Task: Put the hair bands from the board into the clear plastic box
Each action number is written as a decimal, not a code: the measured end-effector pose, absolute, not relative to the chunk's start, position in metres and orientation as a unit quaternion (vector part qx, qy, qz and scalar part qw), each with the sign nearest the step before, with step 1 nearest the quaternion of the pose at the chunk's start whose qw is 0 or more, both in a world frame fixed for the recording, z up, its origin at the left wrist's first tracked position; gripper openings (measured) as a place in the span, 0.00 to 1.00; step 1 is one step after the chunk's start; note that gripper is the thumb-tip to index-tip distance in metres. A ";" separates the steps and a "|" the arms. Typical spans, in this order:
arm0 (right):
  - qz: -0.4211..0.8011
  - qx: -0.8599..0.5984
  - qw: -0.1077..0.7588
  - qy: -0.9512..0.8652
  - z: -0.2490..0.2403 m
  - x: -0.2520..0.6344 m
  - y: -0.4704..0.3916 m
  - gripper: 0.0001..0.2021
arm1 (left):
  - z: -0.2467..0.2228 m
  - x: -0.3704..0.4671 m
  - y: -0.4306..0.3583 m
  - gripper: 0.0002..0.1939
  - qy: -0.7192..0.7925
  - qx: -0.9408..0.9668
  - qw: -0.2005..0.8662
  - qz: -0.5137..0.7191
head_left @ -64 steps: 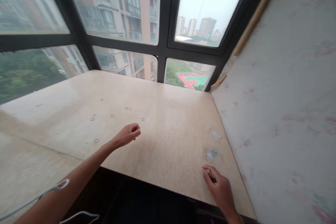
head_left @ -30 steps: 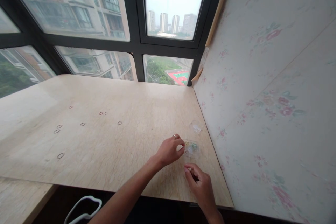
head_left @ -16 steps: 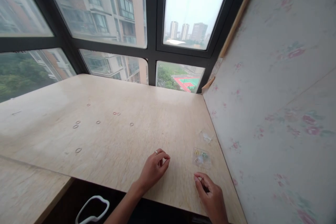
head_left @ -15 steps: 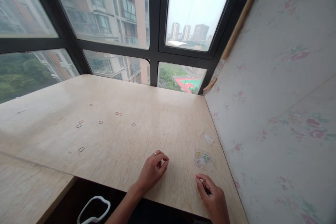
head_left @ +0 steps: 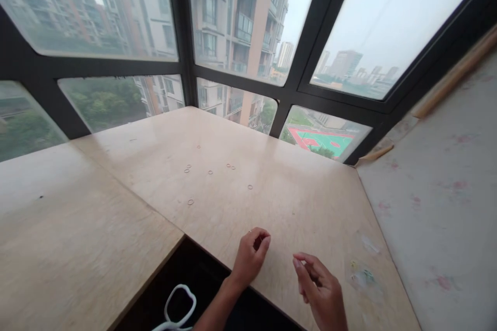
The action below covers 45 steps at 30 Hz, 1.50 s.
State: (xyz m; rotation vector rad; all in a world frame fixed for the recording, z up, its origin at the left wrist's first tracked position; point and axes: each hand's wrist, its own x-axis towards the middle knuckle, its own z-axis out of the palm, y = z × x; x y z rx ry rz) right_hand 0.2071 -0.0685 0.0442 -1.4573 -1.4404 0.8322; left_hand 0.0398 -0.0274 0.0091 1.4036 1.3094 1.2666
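Note:
My left hand [head_left: 251,257] hovers over or rests at the front edge of the pale table, thumb and forefinger pinched together. To its right is my right hand [head_left: 321,285], also in a pinch, with its fingertips pointing toward the left hand. Whatever either pinch holds is too small to make out. Beyond the hands lie several thin rings, like small elastic bands; one ring [head_left: 190,202] is nearest on the left and another ring [head_left: 250,186] lies farther right. Beside my right hand is a clear plastic bag [head_left: 364,275] with yellow and green bands inside.
A second clear plastic piece [head_left: 369,243] lies near the flowered wall [head_left: 438,217]. The table [head_left: 310,191] runs back to dark-framed windows [head_left: 285,94]. At the front is a dark opening holding a white looped object [head_left: 180,306]. A small dark speck [head_left: 41,197] sits far left.
My view has swung left, so the table and rings appear farther right. My right hand has come closer to my left and away from the bag. Both pinches stay closed.

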 end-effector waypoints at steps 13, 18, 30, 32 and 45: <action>0.113 -0.359 0.034 -0.926 0.072 -0.016 0.060 0.18 | -0.003 0.028 -0.032 0.14 0.397 0.460 0.482 0.632; 0.046 -0.317 -0.041 -0.946 0.061 -0.057 0.081 0.13 | -0.003 0.026 -0.030 0.12 0.380 0.418 0.519 0.642; -0.013 -0.214 -0.112 -0.970 0.058 -0.051 0.088 0.12 | -0.002 0.030 -0.029 0.10 0.434 0.471 0.494 0.587; -0.015 -0.219 -0.118 -0.968 0.059 -0.041 0.089 0.11 | -0.002 0.030 -0.029 0.12 0.452 0.498 0.484 0.559; 0.019 -0.385 -0.100 -0.918 0.066 0.073 0.104 0.11 | 0.005 0.030 -0.026 0.11 0.476 0.533 0.477 0.512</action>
